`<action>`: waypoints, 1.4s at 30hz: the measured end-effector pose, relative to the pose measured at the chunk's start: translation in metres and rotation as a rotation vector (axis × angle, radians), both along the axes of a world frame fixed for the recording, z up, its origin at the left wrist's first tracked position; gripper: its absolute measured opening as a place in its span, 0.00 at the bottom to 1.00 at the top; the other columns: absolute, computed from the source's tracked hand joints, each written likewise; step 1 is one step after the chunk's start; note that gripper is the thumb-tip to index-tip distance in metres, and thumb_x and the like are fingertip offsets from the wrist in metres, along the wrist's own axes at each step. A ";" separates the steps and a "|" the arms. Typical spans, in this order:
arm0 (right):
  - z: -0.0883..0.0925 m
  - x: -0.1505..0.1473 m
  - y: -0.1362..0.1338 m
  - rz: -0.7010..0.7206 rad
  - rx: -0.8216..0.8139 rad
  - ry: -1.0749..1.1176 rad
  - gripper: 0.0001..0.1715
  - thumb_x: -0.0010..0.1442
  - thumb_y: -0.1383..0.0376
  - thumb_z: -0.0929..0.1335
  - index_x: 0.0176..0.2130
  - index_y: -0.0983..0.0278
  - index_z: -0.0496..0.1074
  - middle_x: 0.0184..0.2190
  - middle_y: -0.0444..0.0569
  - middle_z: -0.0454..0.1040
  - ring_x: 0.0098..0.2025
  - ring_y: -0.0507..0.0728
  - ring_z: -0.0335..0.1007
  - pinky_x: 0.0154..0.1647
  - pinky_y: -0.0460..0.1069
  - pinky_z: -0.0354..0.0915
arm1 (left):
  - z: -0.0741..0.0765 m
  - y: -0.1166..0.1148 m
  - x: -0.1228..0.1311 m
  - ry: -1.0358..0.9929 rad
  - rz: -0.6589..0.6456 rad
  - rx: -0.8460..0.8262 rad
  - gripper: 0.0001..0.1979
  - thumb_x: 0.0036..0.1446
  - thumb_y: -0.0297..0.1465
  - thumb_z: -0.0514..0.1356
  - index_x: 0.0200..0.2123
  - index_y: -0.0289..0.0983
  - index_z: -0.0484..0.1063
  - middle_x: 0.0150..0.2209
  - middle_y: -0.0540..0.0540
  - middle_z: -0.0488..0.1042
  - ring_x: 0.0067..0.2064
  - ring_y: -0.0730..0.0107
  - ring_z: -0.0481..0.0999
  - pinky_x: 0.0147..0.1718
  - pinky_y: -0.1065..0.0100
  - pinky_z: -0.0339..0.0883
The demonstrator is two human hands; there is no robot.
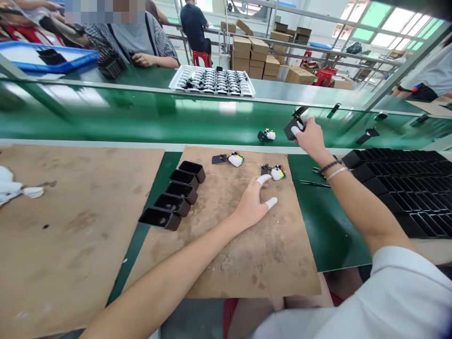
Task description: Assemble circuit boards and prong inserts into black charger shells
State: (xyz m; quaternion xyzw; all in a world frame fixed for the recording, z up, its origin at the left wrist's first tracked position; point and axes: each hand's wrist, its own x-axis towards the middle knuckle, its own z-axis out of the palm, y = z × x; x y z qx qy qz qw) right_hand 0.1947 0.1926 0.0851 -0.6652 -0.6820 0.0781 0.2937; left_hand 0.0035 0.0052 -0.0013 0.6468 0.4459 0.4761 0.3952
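My right hand [311, 139], with a white finger cot, grips a black plastic case [290, 129] above the green conveyor belt; a darker part sticks up behind it. My left hand [253, 205] hovers low over the brown cardboard sheet [254, 254], thumb and index finger spread, both in white finger cots. Just beyond its index finger lies a small circuit board assembly [278, 173] with a black plate; whether they touch I cannot tell. Another circuit assembly [236, 159] lies farther left with its black plate [219, 159]. Several open black housings [181, 190] stand in a row on the left.
On the belt [148, 117] lie a circuit assembly [267, 135] and several black pieces [367, 135]. Tweezers [315, 183] lie right of the cardboard, before rows of black housings [406, 188]. A co-worker's hand [144, 60] and a white tray [215, 81] are across the belt.
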 end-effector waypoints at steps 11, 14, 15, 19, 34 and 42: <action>-0.007 -0.048 0.066 0.322 -0.024 -0.596 0.34 0.62 0.79 0.62 0.65 0.68 0.65 0.76 0.68 0.47 0.77 0.73 0.43 0.69 0.74 0.51 | 0.006 -0.002 0.003 0.154 0.009 0.096 0.11 0.62 0.27 0.59 0.47 0.38 0.76 0.43 0.42 0.80 0.46 0.58 0.80 0.51 0.56 0.74; -0.007 -0.067 0.076 0.645 -0.043 -0.731 0.30 0.62 0.82 0.61 0.56 0.64 0.75 0.77 0.55 0.52 0.77 0.62 0.46 0.75 0.66 0.42 | 0.009 -0.003 0.003 0.243 0.043 0.138 0.09 0.64 0.30 0.60 0.45 0.37 0.77 0.42 0.42 0.82 0.46 0.58 0.81 0.51 0.56 0.73; -0.008 -0.072 0.080 0.704 -0.057 -0.798 0.30 0.61 0.82 0.60 0.56 0.65 0.75 0.76 0.55 0.52 0.77 0.62 0.47 0.76 0.66 0.40 | 0.010 -0.003 0.002 0.295 0.057 0.158 0.09 0.64 0.31 0.60 0.45 0.37 0.77 0.42 0.42 0.82 0.46 0.58 0.81 0.52 0.56 0.73; -0.007 -0.090 0.098 0.705 -0.161 -0.965 0.32 0.60 0.79 0.64 0.61 0.67 0.73 0.73 0.62 0.58 0.73 0.68 0.56 0.72 0.64 0.52 | 0.027 0.002 -0.016 0.666 0.166 0.315 0.13 0.67 0.32 0.57 0.48 0.35 0.78 0.46 0.38 0.82 0.51 0.54 0.80 0.60 0.51 0.68; 0.019 -0.107 0.076 0.640 -0.305 -0.247 0.19 0.46 0.61 0.75 0.40 0.67 0.80 0.43 0.55 0.83 0.50 0.66 0.78 0.53 0.55 0.72 | 0.077 0.008 -0.068 1.084 0.390 0.067 0.24 0.60 0.34 0.66 0.55 0.27 0.71 0.55 0.28 0.75 0.59 0.41 0.74 0.64 0.43 0.58; -0.008 -0.024 -0.055 0.724 -0.495 1.007 0.19 0.42 0.60 0.77 0.37 0.61 0.78 0.40 0.50 0.85 0.50 0.66 0.81 0.62 0.63 0.73 | 0.046 -0.001 -0.029 0.729 -0.124 0.082 0.40 0.50 0.43 0.74 0.61 0.30 0.66 0.62 0.30 0.71 0.64 0.42 0.71 0.65 0.50 0.63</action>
